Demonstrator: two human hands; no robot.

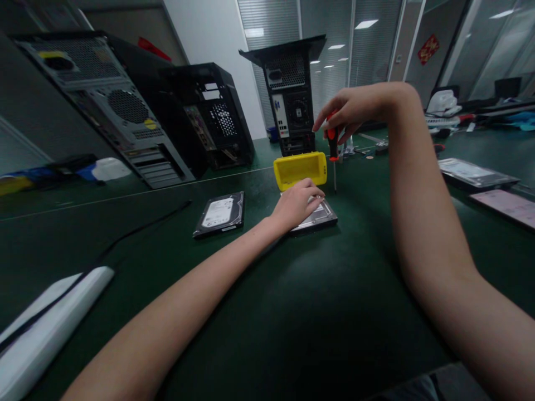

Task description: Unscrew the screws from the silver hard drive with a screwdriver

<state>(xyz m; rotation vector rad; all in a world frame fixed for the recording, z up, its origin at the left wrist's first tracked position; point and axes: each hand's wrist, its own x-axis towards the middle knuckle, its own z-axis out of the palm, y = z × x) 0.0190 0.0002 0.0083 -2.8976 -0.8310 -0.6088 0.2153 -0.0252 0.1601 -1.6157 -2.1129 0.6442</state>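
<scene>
Gripping a red and black screwdriver [333, 143] by its handle, the right hand [346, 109] holds it upright, blade down, in the head view; the tip is just beside a hard drive [320, 218] on the table [292, 312]. The left hand [297, 201] lies palm down over that drive; whether it clasps the edges I cannot tell. Behind stands a yellow tray [301, 168]; a second drive [220, 214] lies to the left.

Nothing legible: white drive label [218, 212], red sign [428, 49] blurred.
</scene>
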